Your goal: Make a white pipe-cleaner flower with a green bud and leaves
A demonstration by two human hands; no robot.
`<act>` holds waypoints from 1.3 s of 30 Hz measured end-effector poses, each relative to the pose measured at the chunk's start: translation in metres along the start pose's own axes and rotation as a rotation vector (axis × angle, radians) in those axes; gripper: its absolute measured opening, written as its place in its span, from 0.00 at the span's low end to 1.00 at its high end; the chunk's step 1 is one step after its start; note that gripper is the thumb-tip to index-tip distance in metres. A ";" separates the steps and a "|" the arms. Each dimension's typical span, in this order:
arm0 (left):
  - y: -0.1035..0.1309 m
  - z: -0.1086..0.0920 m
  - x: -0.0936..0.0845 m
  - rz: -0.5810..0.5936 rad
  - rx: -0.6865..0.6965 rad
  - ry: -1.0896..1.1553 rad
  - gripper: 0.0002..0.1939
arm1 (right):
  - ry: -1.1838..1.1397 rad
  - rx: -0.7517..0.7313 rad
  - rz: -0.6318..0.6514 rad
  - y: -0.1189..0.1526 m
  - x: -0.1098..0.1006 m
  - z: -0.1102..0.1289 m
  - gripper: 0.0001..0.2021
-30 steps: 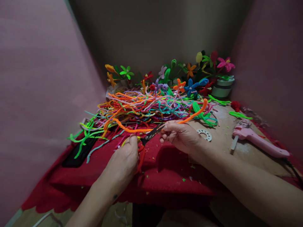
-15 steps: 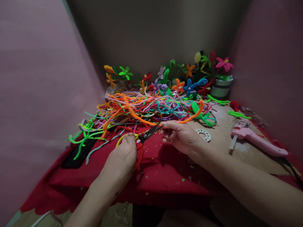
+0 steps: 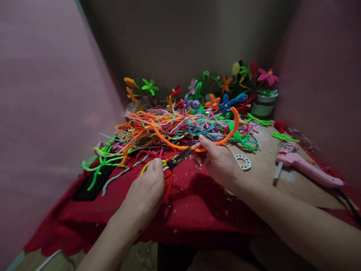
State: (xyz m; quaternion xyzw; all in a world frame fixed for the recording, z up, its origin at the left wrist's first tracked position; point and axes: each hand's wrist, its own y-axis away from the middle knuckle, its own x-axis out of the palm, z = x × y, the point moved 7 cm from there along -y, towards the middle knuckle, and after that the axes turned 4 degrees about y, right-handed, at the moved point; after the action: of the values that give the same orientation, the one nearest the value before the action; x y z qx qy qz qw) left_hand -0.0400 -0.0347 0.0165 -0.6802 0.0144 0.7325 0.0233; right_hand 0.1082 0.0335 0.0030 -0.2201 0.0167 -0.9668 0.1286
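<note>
My left hand [image 3: 150, 182] is closed around the handles of a pair of scissors [image 3: 177, 160] with dark blades and red and yellow grips. The blades point up and to the right, their tips close to my right hand [image 3: 214, 156]. Between thumb and fingers my right hand pinches an orange pipe cleaner [image 3: 169, 143]. It bows down across the blade tips, and its right end curls upward past my hand. Whether the blades touch it, I cannot tell. Behind both hands lies a tangled heap of coloured pipe cleaners [image 3: 175, 124].
Pipe-cleaner flowers [image 3: 227, 102] stand along the back, with a pale pot [image 3: 264, 103] at right. On a brown board [image 3: 259, 180] lie a pink glue gun [image 3: 307, 167] and a white ring with holes [image 3: 243, 162]. A black phone-like slab [image 3: 90, 188] rests at left on the red cloth [image 3: 118, 210].
My right hand has shifted its pinch slightly along the orange pipe cleaner and turned. The pipe cleaner's right end has swung up and left. The scissors have barely moved.
</note>
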 end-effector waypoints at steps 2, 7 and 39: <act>0.001 0.000 0.001 0.007 -0.002 0.001 0.05 | 0.138 -0.047 -0.046 0.002 -0.004 0.004 0.18; 0.001 0.001 0.001 -0.007 -0.018 -0.019 0.05 | 0.370 -0.081 -0.072 0.006 -0.007 0.010 0.23; -0.003 -0.001 0.012 0.047 0.056 0.227 0.06 | 0.640 -0.231 0.077 0.010 0.008 0.023 0.12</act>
State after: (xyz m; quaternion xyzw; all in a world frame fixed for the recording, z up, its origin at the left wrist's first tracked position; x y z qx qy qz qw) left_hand -0.0398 -0.0314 0.0044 -0.7574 0.0535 0.6504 0.0232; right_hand 0.1135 0.0220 0.0259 0.0820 0.1740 -0.9730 0.1273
